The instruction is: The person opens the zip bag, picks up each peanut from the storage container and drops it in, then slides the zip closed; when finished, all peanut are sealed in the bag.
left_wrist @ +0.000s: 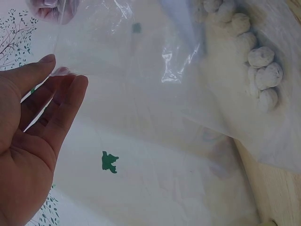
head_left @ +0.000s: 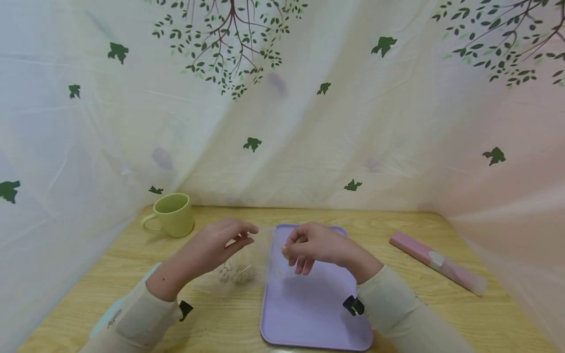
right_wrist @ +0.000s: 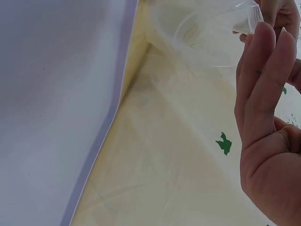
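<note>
A clear plastic bag (head_left: 259, 249) stretches between my two hands over the table and the left side of the lilac tray (head_left: 309, 299). Low in it lie several whitish, powdery balls (left_wrist: 269, 75), bunched in two groups in the head view. With thumb and fingertips, my left hand (head_left: 222, 242) pinches the bag's edge, where the film gathers in small pleats in the right wrist view. My right hand (head_left: 315, 245) has its thumb and forefinger together on the other side of the film, its remaining fingers hanging down over the tray.
A yellow-green mug (head_left: 174, 215) stands at the back left. A pink roll (head_left: 437, 262) with a pale label lies on the right of the wooden table (head_left: 225, 323). Something light blue (head_left: 108, 314) shows beneath my left forearm. A leaf-printed curtain (head_left: 291, 162) surrounds the table.
</note>
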Demonstrator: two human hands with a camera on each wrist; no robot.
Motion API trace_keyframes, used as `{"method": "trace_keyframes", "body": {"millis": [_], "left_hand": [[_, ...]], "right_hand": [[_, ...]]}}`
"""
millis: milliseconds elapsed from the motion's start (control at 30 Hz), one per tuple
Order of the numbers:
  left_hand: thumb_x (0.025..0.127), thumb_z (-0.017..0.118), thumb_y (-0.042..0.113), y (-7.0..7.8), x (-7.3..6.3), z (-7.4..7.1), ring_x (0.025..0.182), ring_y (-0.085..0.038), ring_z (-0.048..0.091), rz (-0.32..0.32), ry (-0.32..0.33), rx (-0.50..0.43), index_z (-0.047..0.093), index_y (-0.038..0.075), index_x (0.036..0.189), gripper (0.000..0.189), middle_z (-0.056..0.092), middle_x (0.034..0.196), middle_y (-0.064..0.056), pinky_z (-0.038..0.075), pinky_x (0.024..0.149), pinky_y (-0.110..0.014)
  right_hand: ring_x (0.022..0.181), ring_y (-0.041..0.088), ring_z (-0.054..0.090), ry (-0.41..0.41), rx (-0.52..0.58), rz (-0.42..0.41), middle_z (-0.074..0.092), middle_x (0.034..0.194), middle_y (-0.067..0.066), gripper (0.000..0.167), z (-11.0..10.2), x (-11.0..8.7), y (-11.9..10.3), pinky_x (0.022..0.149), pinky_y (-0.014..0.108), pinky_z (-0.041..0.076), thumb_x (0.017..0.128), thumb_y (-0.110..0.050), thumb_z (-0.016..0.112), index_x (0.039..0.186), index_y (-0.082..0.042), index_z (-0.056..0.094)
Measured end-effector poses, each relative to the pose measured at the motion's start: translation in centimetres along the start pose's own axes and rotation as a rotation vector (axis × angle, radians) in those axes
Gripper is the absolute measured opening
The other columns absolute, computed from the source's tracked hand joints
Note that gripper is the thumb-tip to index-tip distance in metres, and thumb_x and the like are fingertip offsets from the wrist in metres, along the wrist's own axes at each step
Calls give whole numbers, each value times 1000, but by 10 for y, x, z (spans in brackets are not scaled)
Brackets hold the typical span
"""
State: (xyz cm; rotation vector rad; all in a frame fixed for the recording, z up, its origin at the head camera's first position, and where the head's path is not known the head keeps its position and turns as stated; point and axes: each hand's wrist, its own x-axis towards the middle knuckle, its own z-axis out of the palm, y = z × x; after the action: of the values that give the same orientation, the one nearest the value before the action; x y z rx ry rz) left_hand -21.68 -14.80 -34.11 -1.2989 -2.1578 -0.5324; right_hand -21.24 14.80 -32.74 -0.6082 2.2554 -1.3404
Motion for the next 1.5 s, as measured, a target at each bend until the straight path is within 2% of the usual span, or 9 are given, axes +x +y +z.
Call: {"method": "trace_keyframes", "body": {"millis": [467,833,967,1067,1200,1300,1400,1500], "left_hand": [[94,81,6,0,-1,0,94,-11,78,-22,-27,0,73,12,121,28,80,111,0,67,82,-24],[91,82,2,-2,-3,2,91,-12,78,-7,11,6,74,10,118,30,80,109,-2,67,81,-24],[91,83,3,-2,-4,1,91,-11,78,-33,31,35,75,10,117,29,80,107,0,67,79,-24],[93,82,5,-3,-4,0,91,-12,78,-77,25,44,75,9,118,26,81,108,-1,67,79,-26],[96,78,6,-4,-3,-2,92,-15,79,-170,12,45,75,6,118,22,81,108,-4,69,80,-30],[98,77,8,-5,-2,-2,90,-16,79,-227,19,55,75,6,119,22,81,105,-5,69,79,-31],[99,77,10,-6,-1,-2,89,-15,79,-244,24,61,74,7,120,22,81,103,-4,69,78,-31],[98,77,9,-6,-2,0,88,-14,79,-224,21,56,74,7,119,21,81,105,-4,69,77,-30]], "right_hand": [[72,21,77,15,-4,18,79,93,10,26,4,-1,-3,68,38,70,102,-31,73,108,-5,72],[69,19,75,48,10,2,77,91,12,29,1,-4,2,66,39,69,106,-32,67,109,-3,71],[68,20,75,84,3,0,76,90,12,32,-4,-6,3,65,39,69,107,-34,66,111,-3,70],[66,21,74,90,-29,11,76,88,11,36,-8,-9,4,63,39,68,107,-38,66,107,-3,71],[62,21,73,-17,-124,54,78,82,8,45,-7,-16,6,58,39,67,107,-46,64,96,-4,75],[59,20,73,-102,-184,68,80,80,6,48,-2,-18,6,56,41,66,107,-50,62,97,-5,78],[57,20,72,-107,-191,73,80,80,6,48,5,-17,5,55,42,66,107,-50,62,101,-5,79],[57,20,73,-80,-170,75,80,81,6,47,12,-14,4,56,44,66,107,-48,62,103,-4,78]]}}
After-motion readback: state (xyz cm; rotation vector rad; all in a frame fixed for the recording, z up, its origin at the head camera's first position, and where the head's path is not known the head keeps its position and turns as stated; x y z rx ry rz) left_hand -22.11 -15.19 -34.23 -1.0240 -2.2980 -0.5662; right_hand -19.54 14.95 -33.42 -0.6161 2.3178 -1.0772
